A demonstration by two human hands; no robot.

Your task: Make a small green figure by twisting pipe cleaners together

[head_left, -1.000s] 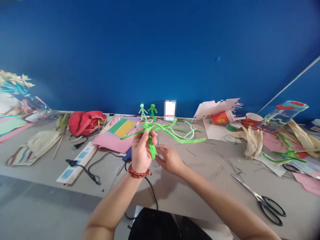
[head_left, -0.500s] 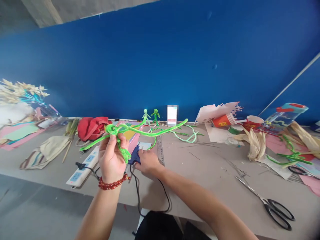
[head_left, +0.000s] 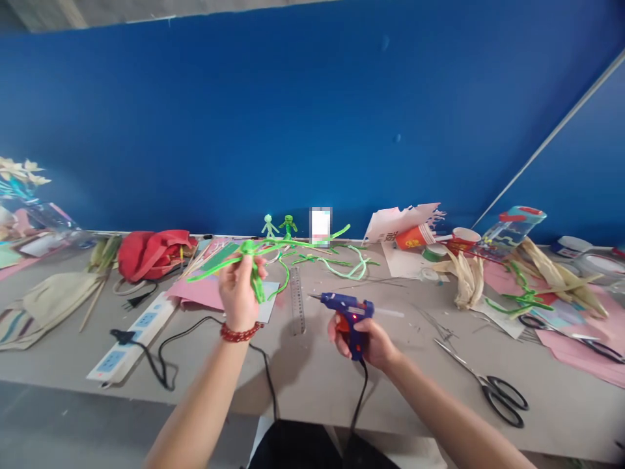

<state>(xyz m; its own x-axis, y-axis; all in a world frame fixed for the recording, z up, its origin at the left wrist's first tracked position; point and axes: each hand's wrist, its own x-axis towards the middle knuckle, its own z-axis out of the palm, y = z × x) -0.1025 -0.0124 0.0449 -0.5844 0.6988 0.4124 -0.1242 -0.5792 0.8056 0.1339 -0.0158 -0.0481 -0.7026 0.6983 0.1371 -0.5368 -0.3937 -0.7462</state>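
Observation:
My left hand (head_left: pixel 240 294) pinches a bright green pipe-cleaner figure (head_left: pixel 258 280), holding it above the table; long green strands stick out to both sides of it. In my right hand (head_left: pixel 375 342) is a blue hot glue gun (head_left: pixel 346 306) with an orange trigger, a small red light and a clear glue stick out of its back. Its nozzle points left toward the figure but stays apart from it. Two small pipe-cleaner dolls, one pale green (head_left: pixel 269 226) and one darker green (head_left: pixel 288 226), stand by the blue wall.
A clear ruler (head_left: pixel 297 301) lies between my hands. Scissors (head_left: pixel 481 381) rest at the right, near corn husks (head_left: pixel 469 280) and paper cups (head_left: pixel 414 236). At the left are a power strip (head_left: pixel 134 339) and a red cloth bag (head_left: pixel 155 255). The glue gun's black cord (head_left: pixel 362 391) hangs toward me.
My right hand has lifted the glue gun off the table and brought it to the right, nozzle now facing left. My left hand still holds the green figure. The view has shifted rightward.

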